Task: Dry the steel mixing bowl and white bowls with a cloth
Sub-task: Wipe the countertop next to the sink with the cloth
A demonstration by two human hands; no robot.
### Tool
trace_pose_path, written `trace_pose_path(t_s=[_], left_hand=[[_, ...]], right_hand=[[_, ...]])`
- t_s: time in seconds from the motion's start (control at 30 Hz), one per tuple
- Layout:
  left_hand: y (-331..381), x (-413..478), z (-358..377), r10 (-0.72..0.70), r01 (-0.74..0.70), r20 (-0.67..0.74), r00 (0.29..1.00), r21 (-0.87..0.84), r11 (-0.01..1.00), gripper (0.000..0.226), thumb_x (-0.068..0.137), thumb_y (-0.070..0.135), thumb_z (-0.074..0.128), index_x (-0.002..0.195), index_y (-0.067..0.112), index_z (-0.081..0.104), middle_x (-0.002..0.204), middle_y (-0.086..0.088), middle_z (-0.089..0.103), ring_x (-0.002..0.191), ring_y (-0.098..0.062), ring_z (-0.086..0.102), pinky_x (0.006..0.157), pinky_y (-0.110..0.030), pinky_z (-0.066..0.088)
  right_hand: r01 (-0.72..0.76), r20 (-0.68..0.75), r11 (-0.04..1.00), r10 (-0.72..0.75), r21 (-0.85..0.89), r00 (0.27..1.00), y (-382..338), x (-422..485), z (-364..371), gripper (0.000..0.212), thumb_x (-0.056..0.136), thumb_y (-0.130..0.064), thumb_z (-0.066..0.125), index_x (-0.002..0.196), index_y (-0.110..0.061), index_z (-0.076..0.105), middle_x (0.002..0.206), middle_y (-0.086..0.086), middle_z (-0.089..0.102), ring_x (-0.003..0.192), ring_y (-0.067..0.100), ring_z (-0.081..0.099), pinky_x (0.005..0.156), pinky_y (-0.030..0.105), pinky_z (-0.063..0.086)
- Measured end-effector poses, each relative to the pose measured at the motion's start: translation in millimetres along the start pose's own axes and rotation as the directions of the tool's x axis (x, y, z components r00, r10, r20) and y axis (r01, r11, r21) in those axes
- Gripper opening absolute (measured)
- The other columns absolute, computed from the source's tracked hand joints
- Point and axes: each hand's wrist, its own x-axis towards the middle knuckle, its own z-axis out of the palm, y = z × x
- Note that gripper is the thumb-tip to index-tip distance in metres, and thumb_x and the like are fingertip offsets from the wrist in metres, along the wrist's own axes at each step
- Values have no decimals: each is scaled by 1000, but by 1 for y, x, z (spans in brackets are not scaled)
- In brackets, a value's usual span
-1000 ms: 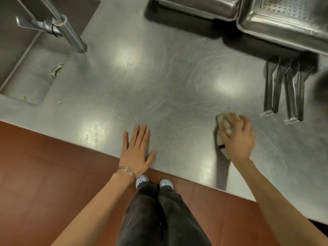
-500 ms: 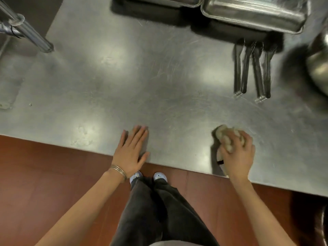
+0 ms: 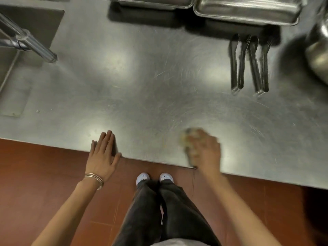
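My right hand (image 3: pixel 205 150) grips a bunched pale cloth (image 3: pixel 188 137) against the steel counter (image 3: pixel 142 89) near its front edge; hand and cloth are blurred with motion. Flat on the counter's front edge lies my left hand (image 3: pixel 103 155), fingers straight, a bangle on the wrist. The steel mixing bowl (image 3: pixel 319 57) shows partly at the far right edge of the view. No white bowls are in view.
A sink (image 3: pixel 12 89) with a tap (image 3: pixel 30 41) sits at the left. Two steel trays (image 3: pixel 246 13) stand along the back. Two pairs of tongs (image 3: pixel 248 64) lie right of centre. Below the counter edge are red floor tiles and my legs.
My right hand has slid the cloth leftwards along the counter's front edge. My left hand has kept its place at the edge. The view has shifted, showing the sink again.
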Motion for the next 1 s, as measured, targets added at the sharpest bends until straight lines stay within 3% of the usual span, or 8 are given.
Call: trace_pose_path(t_s=[0.13,0.27,0.43,0.53,0.63,0.7,0.87,1.0], left_hand=[[10,2,8,-52,52,-5,999,-25,998,79,83,52,25,143,0,23,153,-10,16,142,-23,8,115,-49,13],[-6,1,5,31,-31,-22,999,-26,999,74,86,53,27,144,7,24,153,-2,18,142,-17,9,115,-38,8],[-63,-7,-10,-22,22,-45,999,6,1000,71,87,50,27,143,6,29,151,-9,25,141,-20,13,114,-33,1],[-90,-6,-21,-7,8,-49,999,20,1000,69,87,47,29,144,9,25,151,-9,25,141,-22,14,114,-30,-4],[-101,8,-22,75,-75,1,997,48,996,67,88,46,29,144,10,25,152,-6,24,141,-20,12,114,-34,-2],[-105,14,-20,131,-132,23,991,35,991,65,89,44,31,142,8,28,151,-7,25,140,-19,13,114,-33,-1],[-136,11,-23,195,-195,-5,981,8,981,61,92,41,30,144,11,26,152,-4,25,141,-16,13,116,-34,6],[-195,10,-35,65,-66,-60,996,-19,998,62,90,42,30,144,11,25,152,-3,20,141,-18,12,115,-33,4]], right_hand=[[-421,-228,902,391,-96,891,39,18,-12,36,69,-22,67,105,-18,60,119,19,57,78,42,55,64,40,43],[-60,-168,996,47,-72,985,-91,35,45,40,60,-19,74,98,-26,63,115,12,61,80,36,52,63,38,46],[301,-24,952,-300,55,954,-163,42,52,36,58,-31,72,93,-33,69,115,1,61,88,29,53,72,34,48],[51,-117,998,-47,23,992,-89,54,27,38,69,-34,53,104,-26,66,124,8,56,96,34,55,80,35,39],[-360,-215,931,341,-55,915,-41,72,26,45,70,-37,44,104,-20,66,123,12,56,94,39,57,76,37,39],[-402,-235,910,370,-104,899,-74,77,49,39,70,-32,48,101,-18,66,119,13,58,86,38,58,70,36,41],[101,-133,992,-110,-69,985,-258,68,121,50,60,-24,67,108,-32,55,123,5,54,91,32,52,75,37,42],[439,-30,899,-438,15,898,-289,78,123,53,55,-24,78,104,-31,61,123,1,54,90,30,49,76,35,44]])
